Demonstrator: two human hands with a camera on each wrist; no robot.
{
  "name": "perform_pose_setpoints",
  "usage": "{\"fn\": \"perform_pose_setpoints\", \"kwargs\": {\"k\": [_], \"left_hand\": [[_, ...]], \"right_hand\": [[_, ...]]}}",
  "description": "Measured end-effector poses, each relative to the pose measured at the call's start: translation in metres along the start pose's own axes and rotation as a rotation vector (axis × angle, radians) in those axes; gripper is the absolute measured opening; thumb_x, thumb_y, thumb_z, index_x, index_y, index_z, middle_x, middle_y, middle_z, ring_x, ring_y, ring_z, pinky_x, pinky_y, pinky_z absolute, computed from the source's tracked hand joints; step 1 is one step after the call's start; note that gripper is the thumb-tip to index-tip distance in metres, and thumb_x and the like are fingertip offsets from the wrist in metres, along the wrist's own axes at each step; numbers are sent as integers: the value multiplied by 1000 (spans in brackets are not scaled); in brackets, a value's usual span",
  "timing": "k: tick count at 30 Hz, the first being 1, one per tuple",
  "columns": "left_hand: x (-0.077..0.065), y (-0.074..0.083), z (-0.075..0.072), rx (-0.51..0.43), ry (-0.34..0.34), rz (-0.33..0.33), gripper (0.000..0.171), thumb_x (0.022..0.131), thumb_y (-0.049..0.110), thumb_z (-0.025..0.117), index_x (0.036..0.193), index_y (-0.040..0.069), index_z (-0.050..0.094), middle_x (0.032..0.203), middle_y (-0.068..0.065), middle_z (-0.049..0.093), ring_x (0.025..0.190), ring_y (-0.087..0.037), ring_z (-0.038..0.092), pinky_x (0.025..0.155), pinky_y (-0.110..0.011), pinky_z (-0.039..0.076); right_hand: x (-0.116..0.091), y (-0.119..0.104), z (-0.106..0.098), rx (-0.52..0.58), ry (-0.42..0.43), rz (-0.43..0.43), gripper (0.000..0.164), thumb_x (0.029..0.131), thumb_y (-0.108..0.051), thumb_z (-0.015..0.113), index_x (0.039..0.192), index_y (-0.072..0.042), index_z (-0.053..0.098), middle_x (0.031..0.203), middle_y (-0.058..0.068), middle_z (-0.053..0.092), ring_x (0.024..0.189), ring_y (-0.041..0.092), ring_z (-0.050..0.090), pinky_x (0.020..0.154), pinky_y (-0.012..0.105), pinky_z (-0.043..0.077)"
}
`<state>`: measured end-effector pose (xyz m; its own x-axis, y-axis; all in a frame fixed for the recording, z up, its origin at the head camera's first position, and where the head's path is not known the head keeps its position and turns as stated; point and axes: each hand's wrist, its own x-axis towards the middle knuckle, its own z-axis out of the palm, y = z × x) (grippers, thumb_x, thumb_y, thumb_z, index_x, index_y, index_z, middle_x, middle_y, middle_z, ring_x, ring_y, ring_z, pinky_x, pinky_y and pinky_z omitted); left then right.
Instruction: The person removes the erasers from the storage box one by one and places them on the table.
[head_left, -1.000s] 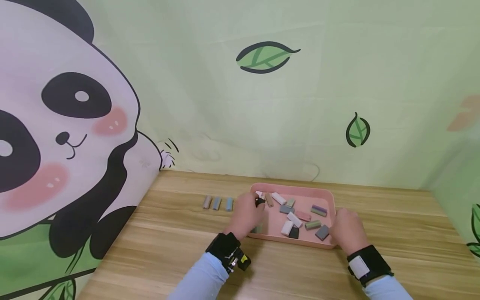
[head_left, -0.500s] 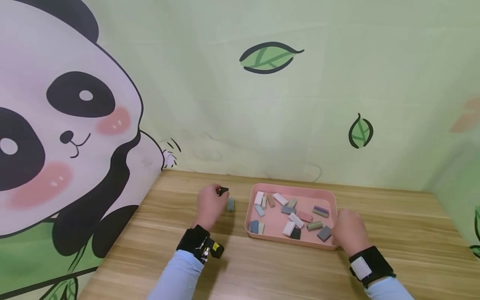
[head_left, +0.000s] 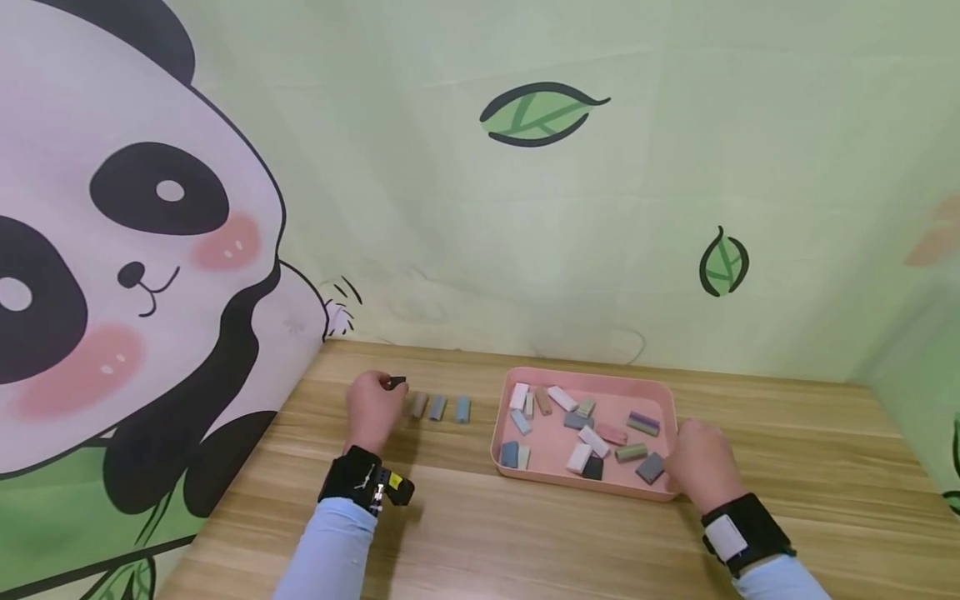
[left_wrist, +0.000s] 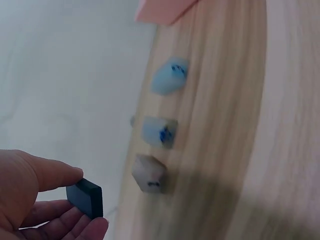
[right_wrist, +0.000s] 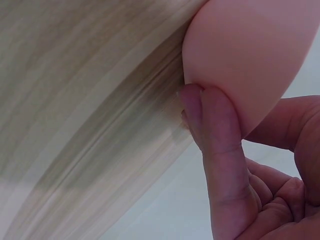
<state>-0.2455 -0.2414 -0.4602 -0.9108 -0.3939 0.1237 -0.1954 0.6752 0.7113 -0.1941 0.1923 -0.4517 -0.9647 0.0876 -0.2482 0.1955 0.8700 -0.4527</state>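
Observation:
My left hand [head_left: 375, 410] pinches a black block-shaped eraser [left_wrist: 86, 197] between thumb and fingers, held above the table at the left end of a short row. In that row lie a brownish eraser [head_left: 419, 406], a grey-blue eraser [head_left: 437, 407] and a light blue eraser [head_left: 463, 409], spaced apart. The left wrist view shows dark blue marks on some of their ends. My right hand [head_left: 703, 463] grips the right wall of a shallow pink tray [right_wrist: 240, 55], thumb on one side and fingers on the other. Several erasers in white, green, grey, pink and blue lie scattered inside the tray.
A wood-grain table [head_left: 570, 542] lies under everything. Behind it hangs a pale green cloth [head_left: 420, 208] printed with leaves and a large panda, meeting the table's back edge. Another cloth panel [head_left: 915, 367] closes off the right side.
From over the tray's left end, my left hand has carried the black eraser leftward past the row of three. My right hand has stayed at the tray's right side.

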Motion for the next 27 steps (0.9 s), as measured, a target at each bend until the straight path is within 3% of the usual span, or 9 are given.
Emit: {"fn": "perform_pose_setpoints", "kwargs": {"k": [6, 15, 27], "left_hand": [[3, -13, 4, 6, 3, -18, 35, 82, 21, 67, 108, -2, 64, 98, -16, 65, 78, -25, 64, 65, -34, 52], [6, -24, 15, 87, 30, 16, 31, 80, 21, 67, 101, -2, 67, 96, -16, 67, 90, -30, 61, 77, -41, 49], [7, -24, 20, 116, 23, 11, 25, 80, 19, 67, 95, -1, 69, 93, -16, 68, 85, -28, 60, 74, -40, 49]], "right_hand": [[1, 0, 0, -1, 0, 11, 35, 79, -7, 69, 106, 12, 57, 83, 17, 58, 68, 25, 55, 52, 25, 45], [1, 0, 0, 16, -3, 12, 37, 79, -5, 68, 109, 12, 56, 85, 17, 59, 69, 25, 55, 53, 25, 46], [2, 0, 0, 8, -9, 25, 36, 78, -6, 69, 106, 12, 57, 84, 17, 59, 70, 26, 55, 53, 26, 45]]}}
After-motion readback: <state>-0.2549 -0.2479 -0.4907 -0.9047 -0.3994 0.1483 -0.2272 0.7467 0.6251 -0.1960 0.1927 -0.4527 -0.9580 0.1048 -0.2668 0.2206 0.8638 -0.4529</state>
